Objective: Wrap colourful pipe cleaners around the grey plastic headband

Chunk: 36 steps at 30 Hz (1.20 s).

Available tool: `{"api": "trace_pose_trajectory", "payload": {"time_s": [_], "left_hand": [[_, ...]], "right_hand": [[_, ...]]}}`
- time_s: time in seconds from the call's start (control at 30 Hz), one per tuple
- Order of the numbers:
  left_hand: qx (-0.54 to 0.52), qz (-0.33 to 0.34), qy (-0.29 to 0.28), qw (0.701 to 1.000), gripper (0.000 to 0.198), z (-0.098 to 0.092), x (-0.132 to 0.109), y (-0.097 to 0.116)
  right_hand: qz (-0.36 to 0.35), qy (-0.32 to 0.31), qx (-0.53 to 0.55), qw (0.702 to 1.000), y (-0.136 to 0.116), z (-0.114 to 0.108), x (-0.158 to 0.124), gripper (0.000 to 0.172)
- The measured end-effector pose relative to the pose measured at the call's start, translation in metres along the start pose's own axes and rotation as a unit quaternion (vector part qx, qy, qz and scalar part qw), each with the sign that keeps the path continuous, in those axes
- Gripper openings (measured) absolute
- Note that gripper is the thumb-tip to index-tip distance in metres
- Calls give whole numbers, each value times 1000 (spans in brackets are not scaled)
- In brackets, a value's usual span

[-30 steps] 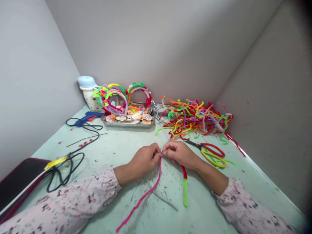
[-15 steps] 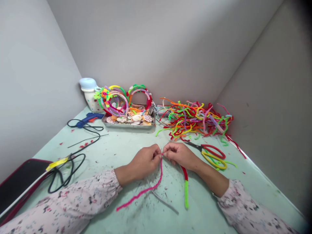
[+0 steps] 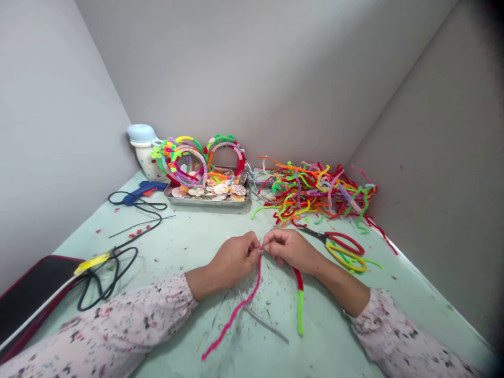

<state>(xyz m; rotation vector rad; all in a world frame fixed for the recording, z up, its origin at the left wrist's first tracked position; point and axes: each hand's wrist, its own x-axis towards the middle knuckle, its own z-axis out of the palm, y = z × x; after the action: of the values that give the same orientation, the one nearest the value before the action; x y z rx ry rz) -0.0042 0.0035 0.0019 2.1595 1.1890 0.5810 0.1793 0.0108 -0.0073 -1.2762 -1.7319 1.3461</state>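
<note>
Centre frame, the left hand and right hand both have a fingertip grip pinching the pink pipe cleaner, its tail trailing toward lower centre. It looks feather-light, fuzzy, bendable, hardly slippery or fragile; pinching near its upper end seems best.

Fingertips hide from us the upper end of the pink stem. Behind the left hand and right hand, we cannot tell whether the grey wire and red-and-green strip join. The left edge crops the black case; the bottom edge, both sleeves. Red scraps: too small to identify.
</note>
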Motion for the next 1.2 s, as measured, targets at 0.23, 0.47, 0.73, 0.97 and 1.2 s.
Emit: {"api": "trace_pose_trajectory", "payload": {"time_s": [0.23,0.47,0.73,0.97,1.2], "left_hand": [[22,-2,14,1000,9,2,1,-1],[32,-9,27,999,9,4,2,-2],[-15,1,5,1000,10,-1,3,0],[3,0,13,1000,10,2,2,-1],[43,3,29,999,8,5,3,-3]], "right_hand": [[2,3,-6,1000,-3,1,-1,11],[1,5,-6,1000,-5,0,0,8],[-1,3,-2,1000,-1,0,0,8],[-4,4,-1,1000,0,0,0,8],[-3,8,0,1000,-5,1,-1,7]]}}
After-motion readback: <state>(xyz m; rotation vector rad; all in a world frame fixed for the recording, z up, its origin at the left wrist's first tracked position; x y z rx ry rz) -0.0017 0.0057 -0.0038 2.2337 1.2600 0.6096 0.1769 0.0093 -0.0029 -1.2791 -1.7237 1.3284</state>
